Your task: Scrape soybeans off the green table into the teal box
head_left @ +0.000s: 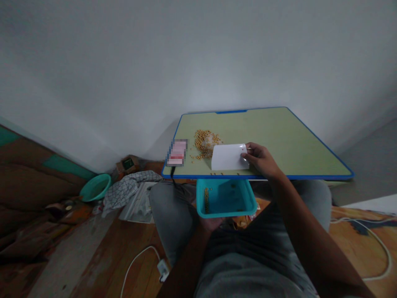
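My right hand (259, 158) pinches the right end of a stiff white card (228, 157), which is tilted up near the front edge of the table. Left of the card lies a loose heap of yellow beans (203, 142), with a small whitish patch (211, 140) whose kind I cannot make out. Just below the table edge, over my lap, a teal plastic basin (228, 214) has several beans along its left inner side. My left hand (212, 223) holds this basin from beneath; its fingers are mostly hidden.
The folding table (279, 132) has a blue rim and stands against the wall. A blurred flat pinkish item (177, 152) with a black strap lies at its left. On the floor at left are a green basin (96, 187), a checked cloth (130, 188) and a white cable (136, 258).
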Tool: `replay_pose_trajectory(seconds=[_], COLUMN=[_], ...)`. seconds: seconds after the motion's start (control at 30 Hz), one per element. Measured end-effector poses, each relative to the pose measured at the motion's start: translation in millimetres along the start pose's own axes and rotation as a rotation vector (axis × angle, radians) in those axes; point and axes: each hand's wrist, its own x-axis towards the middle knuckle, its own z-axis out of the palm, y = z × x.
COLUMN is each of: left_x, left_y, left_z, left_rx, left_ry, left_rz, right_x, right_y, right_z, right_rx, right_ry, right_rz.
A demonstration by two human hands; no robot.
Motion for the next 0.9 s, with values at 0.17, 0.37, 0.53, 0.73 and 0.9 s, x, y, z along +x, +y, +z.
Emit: replay_pose_trajectory(seconds=[0.17, 0.37, 0.53, 0.73, 0.9], left_x=[-0.1, 1.9, 0.4, -0.7, -1.1], left_y=[2.1, 2.4, 4.1, 6.5, 9.8], left_z=[7.0, 8.8, 11.3, 11.5, 17.0], left_rx=[0.055, 0.057, 0.043, 0.030, 0.005], left_ry=[0.108, 0.131, 0.161, 0.147, 0.137], left_rz=[-0.041, -0.029, -0.029, -0.058, -0.078], right_x=[0.9, -0.9, -2.4, -0.1, -9.2], right_y=[1.6, -0.9, -1.7, -0.6, 0.2], right_z=[-0.3, 0.3, -1.6, -1.7, -6.9], right_rx=[0.014, 0.003, -0.003, 0.021, 0.037], right_ry=[-0.010, -0.057, -0.086, -0.073, 0.218], right_rz=[0.016, 0.033, 0.046, 0.027, -0.095])
